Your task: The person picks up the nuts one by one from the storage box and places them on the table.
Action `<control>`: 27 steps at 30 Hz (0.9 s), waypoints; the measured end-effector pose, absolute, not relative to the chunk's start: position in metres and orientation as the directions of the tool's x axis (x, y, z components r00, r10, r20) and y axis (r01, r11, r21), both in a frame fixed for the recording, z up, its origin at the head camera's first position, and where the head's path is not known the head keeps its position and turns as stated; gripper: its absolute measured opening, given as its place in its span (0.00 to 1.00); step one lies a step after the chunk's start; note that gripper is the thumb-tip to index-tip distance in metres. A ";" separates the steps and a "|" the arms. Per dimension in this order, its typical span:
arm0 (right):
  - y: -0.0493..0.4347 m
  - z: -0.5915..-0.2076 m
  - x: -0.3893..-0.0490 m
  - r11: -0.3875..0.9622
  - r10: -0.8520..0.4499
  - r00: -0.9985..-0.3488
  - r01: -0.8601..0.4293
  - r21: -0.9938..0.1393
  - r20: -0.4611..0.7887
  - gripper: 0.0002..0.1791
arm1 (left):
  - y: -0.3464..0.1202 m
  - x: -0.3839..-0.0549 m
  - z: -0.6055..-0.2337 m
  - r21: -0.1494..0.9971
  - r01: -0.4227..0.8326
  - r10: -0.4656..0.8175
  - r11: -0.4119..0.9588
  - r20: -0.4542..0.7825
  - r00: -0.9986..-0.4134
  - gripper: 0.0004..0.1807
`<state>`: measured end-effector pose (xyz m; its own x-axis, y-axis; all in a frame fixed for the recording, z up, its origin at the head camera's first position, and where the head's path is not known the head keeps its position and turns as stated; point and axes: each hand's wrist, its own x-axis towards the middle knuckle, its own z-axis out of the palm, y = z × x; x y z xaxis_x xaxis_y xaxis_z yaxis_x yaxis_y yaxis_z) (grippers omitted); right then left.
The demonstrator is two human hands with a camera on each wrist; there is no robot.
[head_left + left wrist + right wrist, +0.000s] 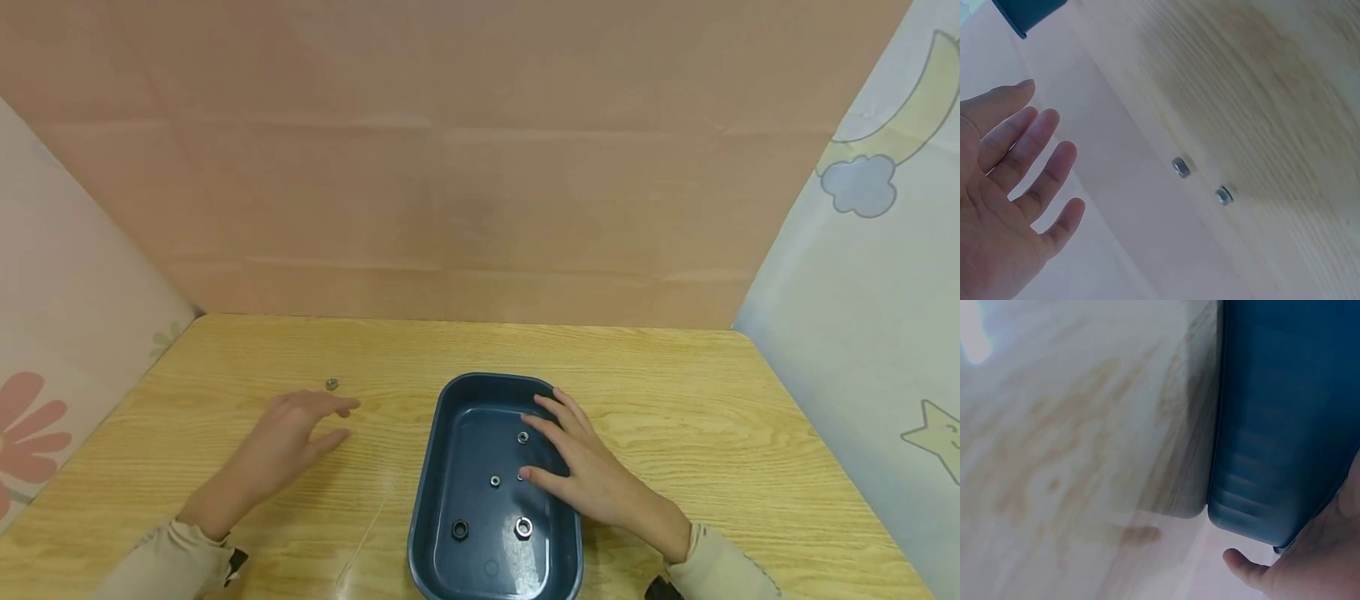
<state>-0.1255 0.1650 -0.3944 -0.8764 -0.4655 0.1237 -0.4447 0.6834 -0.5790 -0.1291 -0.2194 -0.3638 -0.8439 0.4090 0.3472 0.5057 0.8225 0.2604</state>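
Note:
My left hand (281, 442) hovers over the left side of the table, fingers loosely extended with nothing in them. Just beyond its fingers lies a metal nut (332, 384). The left wrist view shows two nuts, one (1180, 167) beside the other (1224, 195), apart from the fingers. A dark blue tray (425, 500) stands at the middle front. My right hand (592, 475) reaches across its right rim, fingers spread over the inside. Several nuts lie in the tray, among them a large silver one (523, 527) and a dark one (460, 529); the right thumb partly covers a small one.
The wooden table (675, 400) ends at a brown paper-like backdrop (450, 192). Patterned panels stand on the left (75, 292) and right (847, 308). In the right wrist view the tray's side wall (1272, 456) rises from the tabletop.

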 end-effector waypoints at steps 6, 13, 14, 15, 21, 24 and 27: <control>0.165 -0.395 -0.125 0.687 -0.465 -0.877 -0.444 -0.575 0.121 0.36 | -0.209 -0.125 -0.363 0.240 0.546 0.436 0.803 0.388 -0.812 0.20; 0.165 -0.395 -0.126 0.691 -0.464 -0.876 -0.450 -0.566 0.131 0.36 | -0.195 -0.119 -0.358 0.206 0.590 0.475 0.781 0.418 -0.774 0.21; 0.165 -0.395 -0.126 0.691 -0.464 -0.876 -0.451 -0.565 0.131 0.36 | -0.193 -0.118 -0.357 0.200 0.595 0.479 0.779 0.422 -0.770 0.21; 0.165 -0.395 -0.126 0.691 -0.464 -0.876 -0.450 -0.565 0.130 0.36 | -0.191 -0.117 -0.357 0.199 0.596 0.482 0.778 0.421 -0.769 0.21; 0.165 -0.394 -0.125 0.691 -0.466 -0.875 -0.452 -0.564 0.131 0.36 | -0.178 -0.113 -0.354 0.201 0.590 0.485 0.782 0.396 -0.779 0.21; 0.165 -0.394 -0.125 0.691 -0.465 -0.875 -0.453 -0.563 0.132 0.36 | -0.172 -0.113 -0.354 0.205 0.595 0.494 0.777 0.387 -0.779 0.21; 0.165 -0.394 -0.125 0.691 -0.465 -0.876 -0.449 -0.566 0.128 0.36 | -0.166 -0.113 -0.354 0.211 0.601 0.505 0.771 0.374 -0.778 0.21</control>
